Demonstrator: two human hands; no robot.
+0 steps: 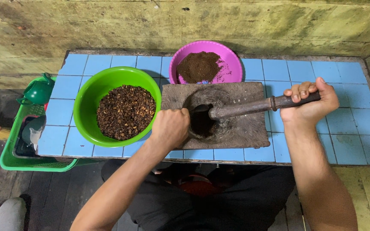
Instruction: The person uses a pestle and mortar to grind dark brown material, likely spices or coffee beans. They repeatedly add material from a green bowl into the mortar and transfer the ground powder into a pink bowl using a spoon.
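— What have I got on the counter?

— My right hand is wrapped tight around the end of the dark pestle, whose head rests in the hollow of the wooden mortar block. My left hand is fisted at the hollow's near rim; I can't tell whether it grips anything.

— How would I pound well here?

— I'd judge: lift the pestle nearer upright, strike into the middle of the hollow, and keep that left hand off the rim. The green bowl of coarse brown bits sits just left, the pink bowl of fine powder just behind, so short strokes spill less.
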